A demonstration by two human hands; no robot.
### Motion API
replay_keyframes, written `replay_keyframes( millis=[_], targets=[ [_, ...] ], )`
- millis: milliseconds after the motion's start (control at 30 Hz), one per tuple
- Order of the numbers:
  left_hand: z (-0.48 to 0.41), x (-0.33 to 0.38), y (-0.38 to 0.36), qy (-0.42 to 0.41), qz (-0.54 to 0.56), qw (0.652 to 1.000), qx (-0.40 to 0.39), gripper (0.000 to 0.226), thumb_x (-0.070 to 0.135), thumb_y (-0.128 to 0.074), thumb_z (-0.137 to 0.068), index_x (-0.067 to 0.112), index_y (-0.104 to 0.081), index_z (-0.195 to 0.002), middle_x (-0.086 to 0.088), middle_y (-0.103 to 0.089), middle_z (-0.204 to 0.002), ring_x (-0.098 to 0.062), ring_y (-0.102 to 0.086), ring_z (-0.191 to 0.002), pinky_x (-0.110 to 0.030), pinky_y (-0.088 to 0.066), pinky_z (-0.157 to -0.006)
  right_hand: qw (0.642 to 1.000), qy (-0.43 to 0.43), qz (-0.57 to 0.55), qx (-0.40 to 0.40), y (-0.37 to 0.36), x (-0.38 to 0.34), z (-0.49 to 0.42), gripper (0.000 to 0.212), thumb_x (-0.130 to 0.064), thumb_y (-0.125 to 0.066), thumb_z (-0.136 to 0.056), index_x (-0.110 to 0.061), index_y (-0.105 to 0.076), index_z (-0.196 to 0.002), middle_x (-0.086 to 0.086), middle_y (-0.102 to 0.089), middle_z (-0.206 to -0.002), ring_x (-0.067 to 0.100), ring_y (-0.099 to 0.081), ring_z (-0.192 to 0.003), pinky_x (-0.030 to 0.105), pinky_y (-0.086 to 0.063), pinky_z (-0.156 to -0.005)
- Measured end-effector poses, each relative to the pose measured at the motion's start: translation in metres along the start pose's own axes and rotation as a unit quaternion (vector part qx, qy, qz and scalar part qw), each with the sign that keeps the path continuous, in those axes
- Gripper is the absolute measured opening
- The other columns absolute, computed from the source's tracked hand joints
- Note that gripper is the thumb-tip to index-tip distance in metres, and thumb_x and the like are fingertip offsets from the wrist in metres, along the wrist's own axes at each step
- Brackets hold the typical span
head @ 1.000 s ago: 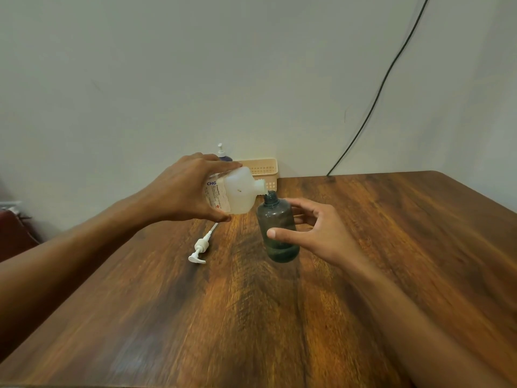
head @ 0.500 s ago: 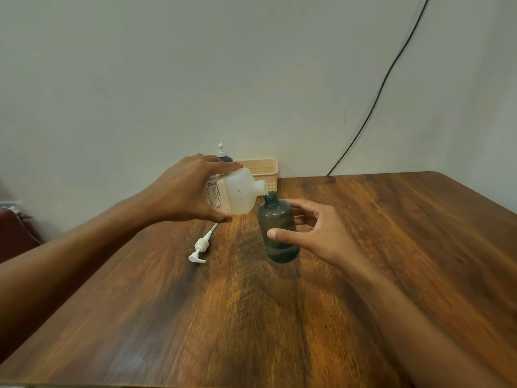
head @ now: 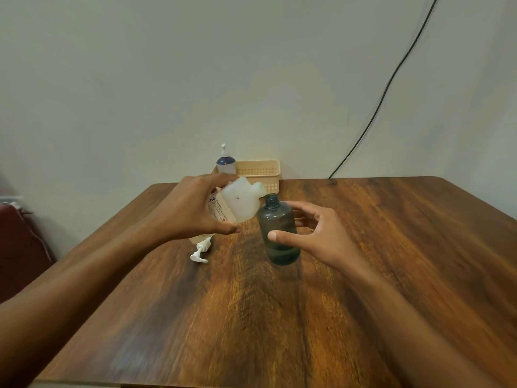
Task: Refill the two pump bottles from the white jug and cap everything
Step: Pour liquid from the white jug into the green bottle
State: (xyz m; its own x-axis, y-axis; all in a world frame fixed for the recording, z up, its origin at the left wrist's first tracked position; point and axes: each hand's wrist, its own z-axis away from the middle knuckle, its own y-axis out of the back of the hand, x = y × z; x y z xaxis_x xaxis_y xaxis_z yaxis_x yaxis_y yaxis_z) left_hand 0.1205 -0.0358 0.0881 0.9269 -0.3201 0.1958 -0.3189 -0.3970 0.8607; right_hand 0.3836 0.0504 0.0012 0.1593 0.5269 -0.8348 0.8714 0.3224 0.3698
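The white jug [head: 241,202] is held in the closed grip of the left hand [head: 193,210], fingers over its top and thumb beneath, above the bench [head: 391,247]. Compared with the earlier frames, the jug has been tipped back: its spout, which lay level and close against the bottle's neck, is now raised and points up to the right, just left of and above the open neck. No stream can be made out between them.

The dark translucent bottle [head: 278,231] stands upright near the middle of the bench, as before, with a little liquid seen at its bottom. The right hand [head: 321,236] is curled around it, thumb on the near face and fingers behind, in a loose grip that has not changed.

The white pump head [head: 202,249] is left lying on the bench in the same spot, near and left of the jug, partly hidden by the left hand. At the far edge, by the wall, the second pump bottle [head: 225,161] with its pump on is seen beside the beige basket [head: 258,170]; more of it is uncovered than earlier.
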Motion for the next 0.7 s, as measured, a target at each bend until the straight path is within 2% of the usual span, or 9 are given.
replay_keyframes(
  millis=[100, 200, 300, 467, 600, 700],
  targets=[
    [0.007, -0.004, -0.006, 0.023, 0.015, 1.0, 0.016, 0.093, 0.051, -0.091, -0.069, 0.032, -0.05, -0.15, 0.013, -0.064, -0.136, -0.008, -0.061, -0.119, -0.006, -0.044, -0.08, 1.0, 0.004, 0.003, 0.004, -0.002, 0.0, -0.001, 0.056, -0.054, -0.094, -0.072, -0.051, -0.07, -0.123, -0.035, -0.073, -0.119, -0.012, -0.067, -0.114, 0.019, -0.052, -0.089],
    [0.014, -0.012, -0.014, 0.047, 0.049, 0.997, 0.045, 0.097, 0.056, -0.091, -0.066, 0.034, -0.048, -0.149, 0.014, -0.064, -0.134, -0.005, -0.061, -0.115, -0.009, -0.047, -0.082, 1.0, 0.006, 0.009, 0.005, -0.004, 0.0, -0.002, 0.055, -0.057, -0.093, -0.072, -0.053, -0.07, -0.122, -0.037, -0.072, -0.119, -0.014, -0.066, -0.114, 0.011, -0.051, -0.085],
    [0.024, -0.024, -0.022, 0.077, 0.083, 0.99, 0.08, 0.097, 0.07, -0.085, -0.061, 0.038, -0.049, -0.145, 0.021, -0.063, -0.124, 0.006, -0.061, -0.105, -0.012, -0.052, -0.079, 1.0, 0.005, 0.007, 0.012, -0.006, 0.001, -0.001, 0.06, -0.055, -0.093, -0.073, -0.047, -0.071, -0.128, -0.033, -0.074, -0.12, -0.011, -0.068, -0.114, 0.016, -0.053, -0.088],
    [0.039, -0.057, -0.033, 0.165, 0.116, 0.971, 0.129, 0.1, 0.072, -0.083, -0.058, 0.03, -0.052, -0.143, 0.014, -0.064, -0.123, -0.008, -0.063, -0.105, -0.025, -0.057, -0.076, 0.999, 0.006, 0.013, 0.033, -0.005, 0.001, -0.002, 0.069, -0.06, -0.092, -0.069, -0.041, -0.071, -0.132, -0.029, -0.075, -0.122, -0.01, -0.067, -0.114, 0.015, -0.054, -0.089],
    [0.049, -0.085, -0.037, 0.219, 0.163, 0.946, 0.173, 0.089, 0.057, -0.09, -0.063, 0.029, -0.053, -0.139, 0.006, -0.066, -0.124, -0.016, -0.065, -0.108, -0.042, -0.062, -0.083, 0.999, 0.004, 0.011, 0.047, -0.005, 0.001, -0.002, 0.069, -0.061, -0.092, -0.067, -0.041, -0.071, -0.13, -0.036, -0.072, -0.12, -0.013, -0.066, -0.112, 0.007, -0.054, -0.078],
    [0.054, -0.104, -0.039, 0.261, 0.206, 0.925, 0.184, 0.085, 0.047, -0.093, -0.065, 0.029, -0.053, -0.138, 0.004, -0.065, -0.122, -0.021, -0.065, -0.11, -0.049, -0.062, -0.087, 0.999, 0.002, 0.007, 0.053, -0.007, 0.003, -0.003, 0.066, -0.059, -0.093, -0.068, -0.043, -0.071, -0.128, -0.039, -0.071, -0.118, -0.014, -0.066, -0.111, 0.003, -0.053, -0.078]
  ],
)
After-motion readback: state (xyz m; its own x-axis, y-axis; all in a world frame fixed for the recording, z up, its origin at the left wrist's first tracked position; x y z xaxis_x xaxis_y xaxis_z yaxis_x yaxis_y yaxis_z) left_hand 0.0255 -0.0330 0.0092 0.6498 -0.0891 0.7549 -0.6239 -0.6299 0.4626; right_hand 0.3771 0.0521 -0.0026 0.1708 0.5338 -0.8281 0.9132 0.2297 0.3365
